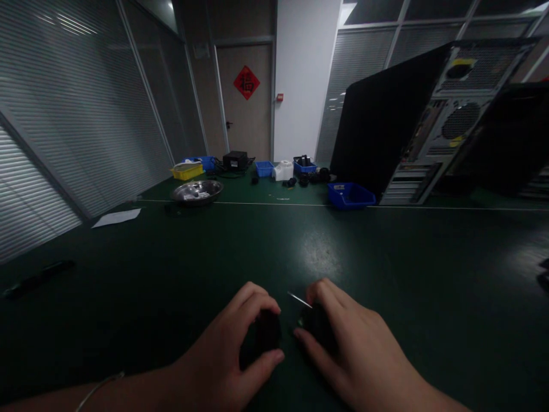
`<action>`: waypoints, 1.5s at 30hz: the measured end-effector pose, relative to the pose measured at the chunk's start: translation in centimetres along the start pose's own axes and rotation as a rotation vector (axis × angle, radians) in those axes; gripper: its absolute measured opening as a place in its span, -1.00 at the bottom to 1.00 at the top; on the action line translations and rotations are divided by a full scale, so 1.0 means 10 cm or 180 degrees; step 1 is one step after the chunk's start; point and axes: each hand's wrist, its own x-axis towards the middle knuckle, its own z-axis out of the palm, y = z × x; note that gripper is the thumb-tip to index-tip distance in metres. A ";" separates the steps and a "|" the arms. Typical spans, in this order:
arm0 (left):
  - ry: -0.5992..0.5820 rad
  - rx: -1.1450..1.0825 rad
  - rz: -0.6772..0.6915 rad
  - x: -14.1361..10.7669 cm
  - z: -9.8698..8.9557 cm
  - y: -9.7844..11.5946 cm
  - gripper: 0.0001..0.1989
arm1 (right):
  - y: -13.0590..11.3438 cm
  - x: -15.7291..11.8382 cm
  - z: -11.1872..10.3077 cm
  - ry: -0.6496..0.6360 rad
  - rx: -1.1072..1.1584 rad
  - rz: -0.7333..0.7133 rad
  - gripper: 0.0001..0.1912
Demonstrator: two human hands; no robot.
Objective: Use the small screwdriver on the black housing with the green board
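Near the front middle of the green table, my left hand (pixel 244 337) curls its fingers and thumb around a small dark rounded part (pixel 269 330). Just to its right, my right hand (pixel 349 337) grips another dark part (pixel 319 327), whose shape is mostly hidden by the fingers. A thin metal shaft (pixel 299 298) sticks out from under the right fingers toward the upper left. The two dark parts are a short distance apart and do not touch.
The green table (pixel 240 246) bears a metal bowl (pixel 197 192), a white paper (pixel 116 218) and a dark tool (pixel 39 278) at the left. Behind stand a yellow basket (pixel 187 172) and a blue bin (pixel 350 195). A large black computer case (pixel 386 114) rises at the right.
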 end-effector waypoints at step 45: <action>-0.0375 -0.1714 -0.0551 0.05 0.01 -0.03 -0.65 | -0.04 -0.01 0.15 0.0023 0.1510 -0.0962 -0.74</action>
